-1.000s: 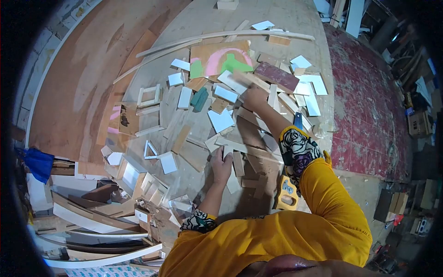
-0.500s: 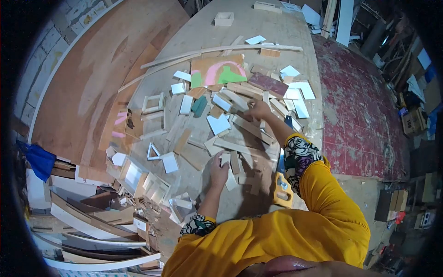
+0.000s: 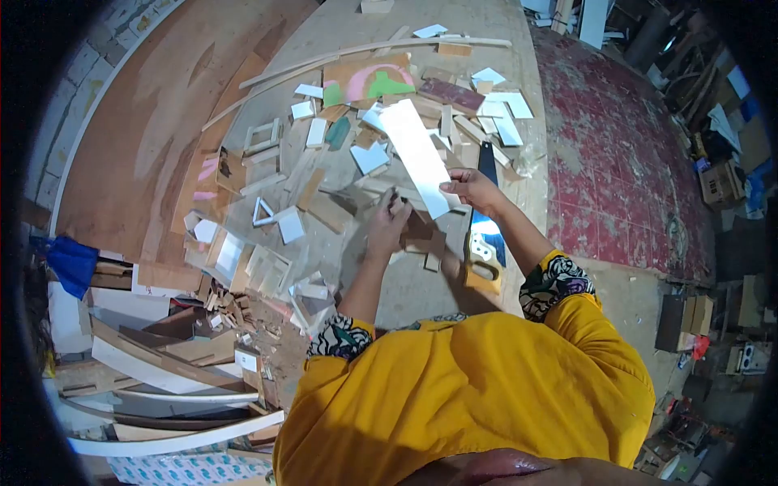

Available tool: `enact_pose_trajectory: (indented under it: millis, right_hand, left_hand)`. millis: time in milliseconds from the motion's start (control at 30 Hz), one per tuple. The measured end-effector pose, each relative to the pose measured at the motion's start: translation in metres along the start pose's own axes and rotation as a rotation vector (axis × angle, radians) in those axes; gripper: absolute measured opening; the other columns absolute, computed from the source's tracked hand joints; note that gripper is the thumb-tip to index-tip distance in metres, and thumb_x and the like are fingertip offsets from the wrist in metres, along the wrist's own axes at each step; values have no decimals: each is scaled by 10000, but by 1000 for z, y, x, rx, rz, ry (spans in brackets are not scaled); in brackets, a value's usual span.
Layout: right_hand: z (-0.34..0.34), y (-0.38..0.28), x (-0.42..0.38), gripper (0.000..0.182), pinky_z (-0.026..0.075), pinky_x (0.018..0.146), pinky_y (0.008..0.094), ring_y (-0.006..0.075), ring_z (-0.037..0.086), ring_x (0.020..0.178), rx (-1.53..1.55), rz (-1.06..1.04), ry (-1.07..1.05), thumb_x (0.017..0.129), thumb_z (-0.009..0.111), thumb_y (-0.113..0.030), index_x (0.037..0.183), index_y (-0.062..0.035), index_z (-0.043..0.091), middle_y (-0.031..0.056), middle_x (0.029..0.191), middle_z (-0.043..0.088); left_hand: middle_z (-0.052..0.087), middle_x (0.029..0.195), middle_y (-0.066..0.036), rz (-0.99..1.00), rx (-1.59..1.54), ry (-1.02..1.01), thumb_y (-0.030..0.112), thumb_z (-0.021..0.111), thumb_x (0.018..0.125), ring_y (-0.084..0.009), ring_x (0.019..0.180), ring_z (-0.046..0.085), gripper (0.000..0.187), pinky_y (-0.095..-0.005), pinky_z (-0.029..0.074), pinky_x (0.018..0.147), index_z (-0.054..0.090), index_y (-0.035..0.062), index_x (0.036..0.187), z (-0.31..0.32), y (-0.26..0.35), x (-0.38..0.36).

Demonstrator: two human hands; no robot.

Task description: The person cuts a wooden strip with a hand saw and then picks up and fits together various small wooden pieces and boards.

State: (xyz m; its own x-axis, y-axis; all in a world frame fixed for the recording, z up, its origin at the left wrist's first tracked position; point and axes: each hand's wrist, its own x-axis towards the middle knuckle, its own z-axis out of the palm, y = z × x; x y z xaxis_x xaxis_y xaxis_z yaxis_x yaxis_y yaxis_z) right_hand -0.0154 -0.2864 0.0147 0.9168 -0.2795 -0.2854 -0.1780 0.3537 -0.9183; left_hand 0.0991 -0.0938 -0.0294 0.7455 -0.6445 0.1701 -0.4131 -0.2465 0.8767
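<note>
My right hand [image 3: 474,191] grips the lower right edge of a long white board strip [image 3: 415,154], thumb on its bright face. The strip is held tilted above the wood scraps. To its left, my left hand [image 3: 387,225] is closed low over the pile, its fingers curled together. What they hold, if anything, is hard to make out. Small wooden offcuts [image 3: 421,243] lie beside the left hand. A handsaw [image 3: 484,271] with a yellow handle lies just below my right hand, its blade pointing away from me.
Scraps cover the worktable [image 3: 340,32], among them a painted board [image 3: 369,79], a maroon block [image 3: 451,95] and a green block [image 3: 337,134]. Small wooden frames [image 3: 263,136] stand at the left. A large plywood sheet [image 3: 154,121] lies beyond them. Curved boards [image 3: 154,364] are stacked at lower left.
My right hand has come back from the pile and now holds up the white strip. My left hand has moved up and away from me. The view has shifted, showing more of the saw.
</note>
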Motion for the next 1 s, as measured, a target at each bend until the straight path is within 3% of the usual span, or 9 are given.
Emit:
enact_pose_trajectory:
  millis: [67,200,433,600,700,767,833,933,1000]
  right_hand:
    - [12,14,-14,151,397,544,179,33,524,642,-152,-8,-39,801,643,-129,923,-40,633,-22,787,618]
    - [45,46,-40,136,374,503,197,32,479,580,-247,-27,-81,794,665,-176,783,-46,625,-59,648,536]
    - [30,89,-62,157,457,520,223,76,541,533,-260,79,-44,824,627,-196,809,-41,637,-10,640,580]
    - [-15,90,-53,165,414,493,213,63,518,535,-397,126,-10,841,600,-197,820,-42,652,-18,644,586]
    - [-34,85,-51,158,439,503,210,72,519,503,-460,163,-70,846,598,-177,833,-27,649,-5,658,599]
    - [-34,79,-55,154,453,541,233,92,539,541,-689,232,-163,825,610,-153,842,-8,657,15,665,610]
    - [-22,83,-54,113,448,602,261,105,558,631,-820,153,-228,772,640,-109,822,-14,676,19,672,618]
    - [-4,77,-44,108,445,597,245,81,534,617,-720,101,-303,771,640,-107,819,-17,676,15,669,620]
    - [-3,76,-31,107,435,590,223,60,515,616,-720,96,-200,789,618,-107,818,-20,673,9,669,621]
  left_hand:
    - [617,941,-121,-156,-761,-123,145,572,844,-192,905,590,391,-315,466,756,476,3,1196,5,19,1]
    - [585,991,-94,-460,-1033,-92,103,535,871,-204,861,590,197,-337,490,751,500,27,1049,-1,42,-12]
    - [545,1074,-97,-567,-1315,142,90,518,875,-231,999,541,299,-373,448,874,449,11,1156,-7,-7,-33]
    - [557,1076,-105,-643,-1065,212,128,566,852,-201,1019,541,365,-326,458,848,452,5,1176,-44,-46,-31]
    - [562,1089,-136,-434,-613,286,200,647,788,-232,1044,535,503,-369,439,869,442,6,1205,-55,-34,-42]
    - [552,1119,-168,343,616,52,277,714,698,-291,1066,519,666,-425,397,908,427,22,1242,-48,-12,-56]
    - [467,1265,-168,174,611,-423,228,778,594,-288,1225,391,775,-438,289,1010,432,60,1267,-29,22,-77]
    - [563,1138,-152,339,508,-562,221,783,599,-252,1077,541,721,-400,411,899,466,75,1229,-4,15,-93]
    - [615,985,-166,-268,205,-645,355,793,548,-324,932,588,740,-388,463,795,498,86,1171,4,13,-92]
